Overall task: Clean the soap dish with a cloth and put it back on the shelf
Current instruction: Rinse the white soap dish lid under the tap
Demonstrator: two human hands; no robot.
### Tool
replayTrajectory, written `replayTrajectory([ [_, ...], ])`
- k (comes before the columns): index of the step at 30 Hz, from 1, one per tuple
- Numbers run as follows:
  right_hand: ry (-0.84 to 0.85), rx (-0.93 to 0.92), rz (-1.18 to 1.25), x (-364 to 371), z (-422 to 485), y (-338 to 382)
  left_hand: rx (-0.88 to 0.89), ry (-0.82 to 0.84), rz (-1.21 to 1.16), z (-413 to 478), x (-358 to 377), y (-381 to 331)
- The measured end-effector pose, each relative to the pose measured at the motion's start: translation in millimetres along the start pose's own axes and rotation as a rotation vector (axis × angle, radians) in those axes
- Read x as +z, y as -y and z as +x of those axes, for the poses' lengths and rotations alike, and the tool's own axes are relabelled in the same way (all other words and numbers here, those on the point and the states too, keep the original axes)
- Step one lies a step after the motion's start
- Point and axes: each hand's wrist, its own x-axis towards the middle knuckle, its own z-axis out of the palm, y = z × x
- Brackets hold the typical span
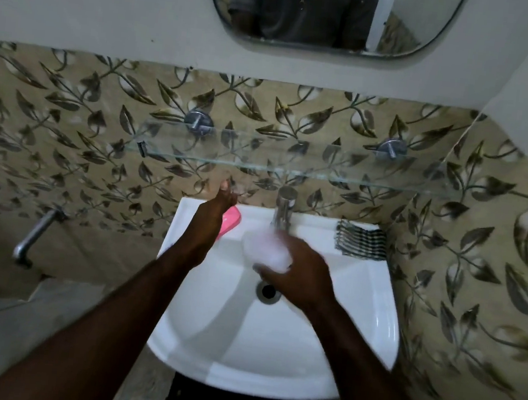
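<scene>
Curling round the pale, blurred soap dish (267, 249), clamped the right grip (296, 276) on it over the sink (384, 312), below the tap (284, 208). Held the left grip (219, 204) above pink soap (232, 221), closure impossible to tell.

The tap (284, 208) stands on the back ledge of the sink (375, 311). On that ledge the soap (233, 220) lies left of the tap and the cloth (361, 241) right of it. Just before the tap, over the bowl, the right hand (300, 278) holds the dish (267, 249). The drain (267, 290) lies further before the tap. The left hand (219, 203) is left of the tap, over the soap. The shelf (292, 167) runs above the tap, the mirror (310, 14) higher still.
</scene>
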Motion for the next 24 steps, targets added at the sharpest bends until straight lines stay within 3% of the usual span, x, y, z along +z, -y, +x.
replayTrajectory([
  [1, 0.04, 0.021, -0.014, 2.0, -3.6, -1.9, 0.023, 0.007, 0.007, 1.3, 0.3, -0.3],
  [5, -0.101, 0.102, 0.104, 7.7, -6.4, -4.0, 0.027, 0.04, 0.112, 3.3, 0.0, 9.0],
  [9, 0.009, 0.224, 0.145, 14.3, -4.2, -7.2, 0.097, 0.114, 0.197, 2.2, 9.0, 9.7],
  [15, -0.037, 0.446, 0.725, 16.7, 16.3, 4.7, 0.094, 0.427, 0.299, -7.0, 11.6, 9.5],
  [20, 0.064, 0.577, 0.752, 20.5, 27.0, 5.2, 0.044, 0.383, 0.285, 4.7, 15.4, 32.1],
  [24, -0.028, 0.636, 0.72, 16.4, 35.0, -2.4, -0.175, 0.263, -0.055, 17.2, 20.8, 40.3],
])
